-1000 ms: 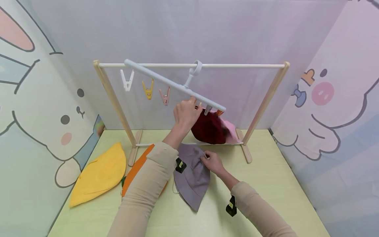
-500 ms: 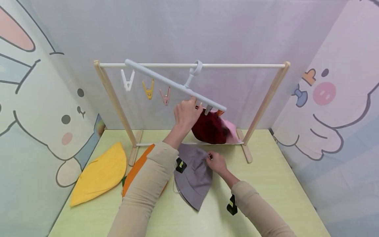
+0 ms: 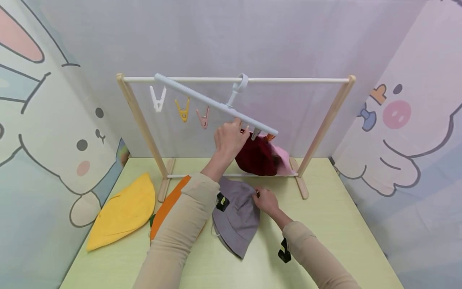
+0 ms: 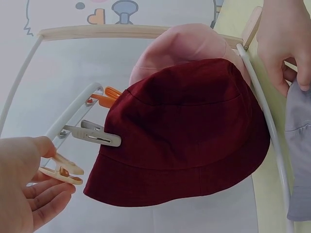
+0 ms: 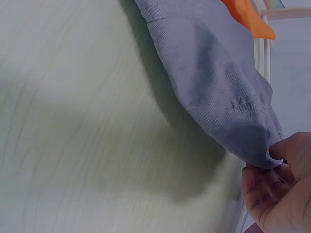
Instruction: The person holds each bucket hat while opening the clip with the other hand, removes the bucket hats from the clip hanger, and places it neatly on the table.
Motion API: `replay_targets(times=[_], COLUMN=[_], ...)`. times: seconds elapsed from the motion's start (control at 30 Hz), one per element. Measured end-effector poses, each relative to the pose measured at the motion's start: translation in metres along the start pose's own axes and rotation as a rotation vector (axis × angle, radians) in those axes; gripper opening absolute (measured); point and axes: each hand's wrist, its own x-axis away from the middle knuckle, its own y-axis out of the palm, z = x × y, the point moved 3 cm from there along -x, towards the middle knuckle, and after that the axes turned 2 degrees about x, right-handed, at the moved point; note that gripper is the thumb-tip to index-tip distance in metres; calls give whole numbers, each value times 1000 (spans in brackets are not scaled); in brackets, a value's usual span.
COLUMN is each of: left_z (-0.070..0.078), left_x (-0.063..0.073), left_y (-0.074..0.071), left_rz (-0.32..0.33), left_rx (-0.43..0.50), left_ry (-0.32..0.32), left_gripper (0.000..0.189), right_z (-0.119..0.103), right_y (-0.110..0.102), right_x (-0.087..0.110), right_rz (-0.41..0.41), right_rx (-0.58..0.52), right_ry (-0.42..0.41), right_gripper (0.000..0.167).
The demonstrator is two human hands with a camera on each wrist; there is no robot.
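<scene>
My left hand [image 3: 229, 140] pinches a cream clip [image 4: 65, 175] under the low right half of a tilted pale blue hanger [image 3: 198, 95]. In the left wrist view that clip's tips point towards the brim of a dark red bucket hat [image 4: 184, 131]. A grey clip [image 4: 92, 132] bites that hat. Behind it hangs a pink hat [image 4: 189, 43], beside an orange clip [image 4: 104, 99]. Down at the table, my right hand [image 3: 268, 200] pinches the crown end of a grey-purple bucket hat [image 3: 236, 212], lifting that end a little in the right wrist view.
A wooden rack with a white rod [image 3: 296, 80] carries the hanger. White [image 3: 158, 99], yellow [image 3: 183, 110] and pink [image 3: 203, 117] clips dangle at its left half. On the table [image 3: 325, 237] lie a yellow hat [image 3: 124, 214] and an orange hat [image 3: 167, 210], partly under my left forearm.
My right hand has drawn the crown end of the grey-purple hat slightly to the right. The left hand keeps its hold on the cream clip.
</scene>
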Motion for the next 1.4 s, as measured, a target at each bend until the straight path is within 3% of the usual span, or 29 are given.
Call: replay_targets(times=[0.57,1.07,1.4], left_z=[1,2,2], left_x=[0,-1,-1], left_y=[1,2,2], left_rz=[-28,-58,-75], left_rx=[-10,2,-6], left_ry=[-21,-38,-39], left_gripper=[32,36,32], right_z=[6,4,-6], right_y=[-1,-19,-30], right_x=[7,9,13], right_rz=[-13,127,144], right_rx=[-3,-48,-60], right_ry=[-67,-209,-265], right_gripper=[35,35,34])
